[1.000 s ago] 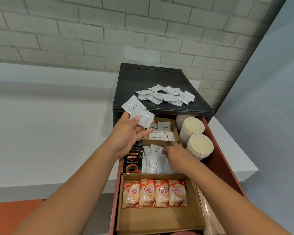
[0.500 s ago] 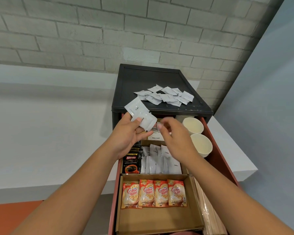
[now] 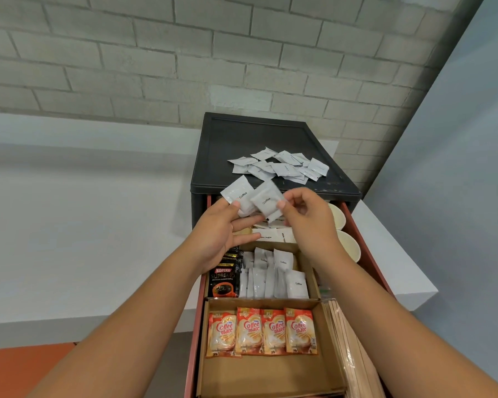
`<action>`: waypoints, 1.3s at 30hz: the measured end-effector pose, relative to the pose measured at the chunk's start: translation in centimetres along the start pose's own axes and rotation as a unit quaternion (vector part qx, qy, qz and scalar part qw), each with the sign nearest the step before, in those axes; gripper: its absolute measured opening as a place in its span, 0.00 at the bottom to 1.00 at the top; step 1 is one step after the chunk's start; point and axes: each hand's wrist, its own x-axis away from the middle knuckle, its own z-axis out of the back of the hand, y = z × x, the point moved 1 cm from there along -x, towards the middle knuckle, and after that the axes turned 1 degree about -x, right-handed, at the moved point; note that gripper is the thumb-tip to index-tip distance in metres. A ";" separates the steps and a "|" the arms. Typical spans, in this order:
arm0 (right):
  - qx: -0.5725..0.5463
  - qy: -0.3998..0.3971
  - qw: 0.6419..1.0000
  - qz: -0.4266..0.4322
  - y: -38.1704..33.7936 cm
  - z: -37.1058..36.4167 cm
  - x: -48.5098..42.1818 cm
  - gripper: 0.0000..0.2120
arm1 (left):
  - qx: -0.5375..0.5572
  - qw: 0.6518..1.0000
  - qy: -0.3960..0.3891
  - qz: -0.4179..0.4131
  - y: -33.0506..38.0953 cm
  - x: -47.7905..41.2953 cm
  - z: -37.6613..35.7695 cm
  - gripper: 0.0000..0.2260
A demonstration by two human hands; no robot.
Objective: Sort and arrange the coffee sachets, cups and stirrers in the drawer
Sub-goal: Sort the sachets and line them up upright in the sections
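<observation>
Fingers of right hand (image 3: 305, 222) pinch coffee sachet (image 3: 266, 202); left hand (image 3: 219, 234) fingers grip second sachet (image 3: 237, 192).

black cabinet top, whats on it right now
A loose pile of white sachets lies on the black cabinet top, toward its right front. Any print on most is too small to read, and overlapping ones hide those beneath.

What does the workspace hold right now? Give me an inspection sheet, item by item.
Surface: open drawer under a black cabinet top.
Job's things: Coffee sachets upright mid-drawer; Coffee-mate packets in front box; cups at right; stirrers along right edge.
Clutter: loose sachets on the cabinet top.
Hands: left hand holds white sachets; right hand pinches one.
Cables: nothing seen.
Surroundings: brick wall, white ledge.
</observation>
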 end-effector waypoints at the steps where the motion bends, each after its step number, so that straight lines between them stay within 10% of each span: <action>1: 0.002 0.040 0.999 0.027 -0.2 0.3 0.1 0.06 | -0.006 1.000 -0.005 -0.002 0.0 0.0 0.0 0.13; 6: 0.118 0.057 0.964 0.229 -0.9 -0.3 0.8 0.07 | -0.051 0.998 -0.022 0.004 -0.2 0.1 0.0 0.14; 12: 0.231 0.011 0.933 0.276 0.3 -2.4 1.3 0.04 | -0.061 0.997 -0.040 0.011 0.1 0.4 -0.2 0.11; 31: 0.105 -0.020 0.993 0.058 1.1 -1.1 0.5 0.03 | -0.108 0.994 0.015 -0.008 -0.4 0.0 -0.1 0.15; 39: 0.178 -0.137 0.973 0.052 0.6 0.8 0.5 0.24 | -0.274 0.958 0.024 -0.077 -1.1 0.0 -0.4 0.08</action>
